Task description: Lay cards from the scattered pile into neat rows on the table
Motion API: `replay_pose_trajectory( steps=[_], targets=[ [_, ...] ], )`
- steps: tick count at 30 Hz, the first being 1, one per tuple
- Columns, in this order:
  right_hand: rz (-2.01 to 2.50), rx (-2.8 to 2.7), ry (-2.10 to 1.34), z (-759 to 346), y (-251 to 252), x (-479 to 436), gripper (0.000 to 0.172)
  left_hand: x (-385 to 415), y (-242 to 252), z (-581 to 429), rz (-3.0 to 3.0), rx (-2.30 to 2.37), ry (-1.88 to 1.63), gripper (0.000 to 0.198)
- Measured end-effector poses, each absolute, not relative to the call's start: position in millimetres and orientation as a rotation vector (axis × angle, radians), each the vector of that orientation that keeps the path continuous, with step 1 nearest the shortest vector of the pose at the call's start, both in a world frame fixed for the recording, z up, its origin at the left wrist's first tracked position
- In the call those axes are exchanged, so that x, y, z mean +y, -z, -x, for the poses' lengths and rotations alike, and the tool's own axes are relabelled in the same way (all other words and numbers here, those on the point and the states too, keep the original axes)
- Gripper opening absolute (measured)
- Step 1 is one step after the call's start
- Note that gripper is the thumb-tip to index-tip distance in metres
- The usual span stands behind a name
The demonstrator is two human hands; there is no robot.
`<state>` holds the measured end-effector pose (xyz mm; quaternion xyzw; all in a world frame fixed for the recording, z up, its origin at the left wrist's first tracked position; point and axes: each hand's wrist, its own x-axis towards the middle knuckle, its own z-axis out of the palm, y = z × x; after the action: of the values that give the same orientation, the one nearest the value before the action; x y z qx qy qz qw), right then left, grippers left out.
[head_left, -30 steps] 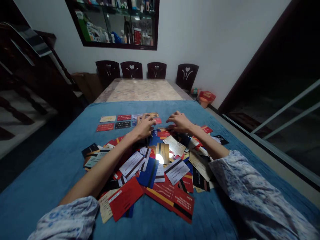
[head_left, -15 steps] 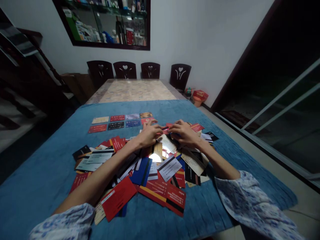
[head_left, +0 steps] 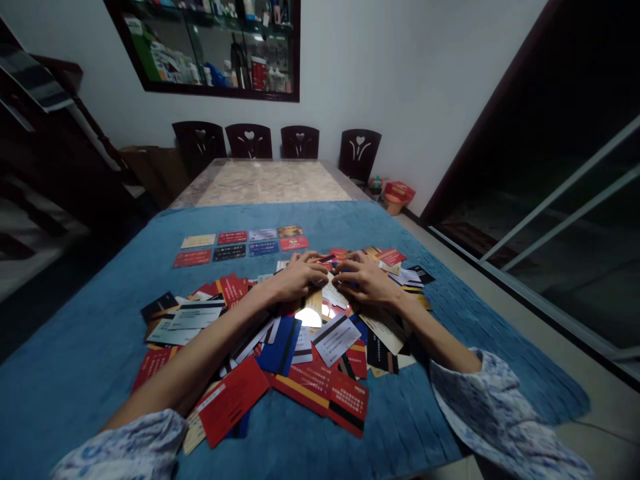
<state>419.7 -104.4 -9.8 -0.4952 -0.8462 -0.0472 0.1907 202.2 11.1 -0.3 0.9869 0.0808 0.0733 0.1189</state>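
A heap of plastic bank-type cards lies on a blue cloth, with both hands over its far middle part. My left hand (head_left: 299,276) rests on the cards, its fingers bent and apart, pointing right. Facing it, my right hand (head_left: 367,277) has spread, curved fingers on the heap. A whitish card (head_left: 334,293) shows between and below the hands. Nearer me are a grey-white card (head_left: 337,339), a blue card (head_left: 281,347) and a red card (head_left: 234,400). What lies directly under the fingertips is hidden.
Two rows of cards lie face up beyond the heap, among them a black card (head_left: 229,253) and a red card (head_left: 294,243). The blue cloth (head_left: 100,313) covers the near table; bare stone tabletop (head_left: 275,180) shows behind. Dark chairs (head_left: 360,153) stand at the far end.
My left hand has come slightly nearer and lower, uncovering the red card at the right end of the near row. My right hand has shifted slightly down, with its fingers spread over the cards.
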Motion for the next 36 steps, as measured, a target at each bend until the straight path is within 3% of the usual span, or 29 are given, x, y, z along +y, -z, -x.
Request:
replay_pose_trajectory(
  steps=[10, 14, 19, 36],
  targets=[
    [1.47, -2.385, 0.15, -419.8, 11.1, -108.3, 0.04, 11.8, 3.1, -199.8, -2.925, 0.338, -0.178, 0.058],
    [1.521, -2.386, 0.163, -421.9, 12.5, -108.4, 0.046, 10.6, 6.1, -200.3, -2.953, 0.376, -0.177, 0.044],
    [1.557, -2.39, 0.145, -423.2, 12.7, -107.7, 0.041, 11.5, 9.0, -202.0, -2.921, 0.384, -0.246, 0.027],
    [1.424, -2.346, 0.255, -420.6, 6.3, -113.8, 0.029, 8.6, 2.6, -201.2, -2.896, 0.326, -0.329, 0.024]
  ],
)
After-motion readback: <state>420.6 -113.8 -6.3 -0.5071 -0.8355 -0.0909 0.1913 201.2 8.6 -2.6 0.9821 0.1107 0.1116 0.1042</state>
